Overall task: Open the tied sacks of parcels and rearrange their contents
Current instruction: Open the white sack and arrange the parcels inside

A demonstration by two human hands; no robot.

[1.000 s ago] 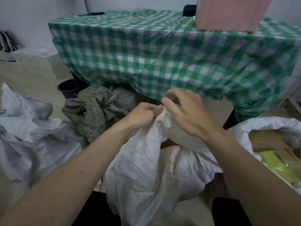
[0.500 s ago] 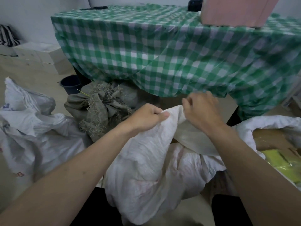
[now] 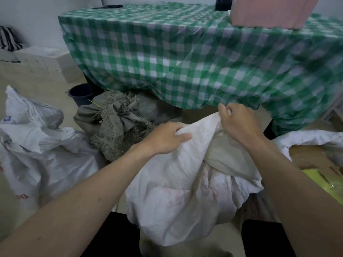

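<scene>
The right hand (image 3: 238, 125) has moved up and away from the left hand (image 3: 168, 139) since a second ago, pulling the top of the white sack (image 3: 178, 191) wider. Both hands grip the sack's cloth edge, low in the middle of the frame. Left of it lies another white sack (image 3: 37, 145). Behind sits a tied brown sack (image 3: 115, 125). Farther up stands a table with a green checked cloth (image 3: 185, 58).

Pink box (image 3: 269, 13) cut by top edge (tablecloth (image 3: 185, 62) blurred).
</scene>
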